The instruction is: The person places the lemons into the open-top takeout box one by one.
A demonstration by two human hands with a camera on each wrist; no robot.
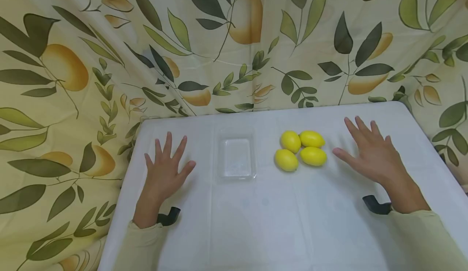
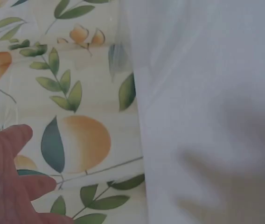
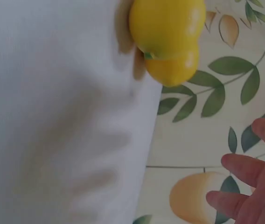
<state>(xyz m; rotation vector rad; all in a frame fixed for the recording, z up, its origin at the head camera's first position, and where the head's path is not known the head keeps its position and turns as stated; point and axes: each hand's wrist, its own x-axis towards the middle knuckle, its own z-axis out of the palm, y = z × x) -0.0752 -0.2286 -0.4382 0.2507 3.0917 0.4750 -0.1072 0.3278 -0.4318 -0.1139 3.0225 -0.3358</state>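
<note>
My left hand (image 1: pixel 164 179) hovers over the left part of the white table, fingers spread, with nothing in it. To its right a clear plastic container (image 1: pixel 252 157) sits on the cloth. Several yellow lemons (image 1: pixel 286 160) are grouped in two rows right of the container. My right hand (image 1: pixel 376 159) is held over the table to the right of the lemons, fingers spread and holding nothing. In the right wrist view, two lemons (image 3: pixel 167 28) show near the top, apart from the spread fingers (image 3: pixel 244 168). The left wrist view shows part of the left hand (image 2: pixel 4 182) above the table edge.
A white cloth covers the table (image 1: pixel 256 226). Behind and to the left hangs a curtain (image 1: pixel 234 80) printed with leaves and fruit, close to the table's far edge. Dark wrist straps (image 1: pixel 376 205) stick out beside both wrists.
</note>
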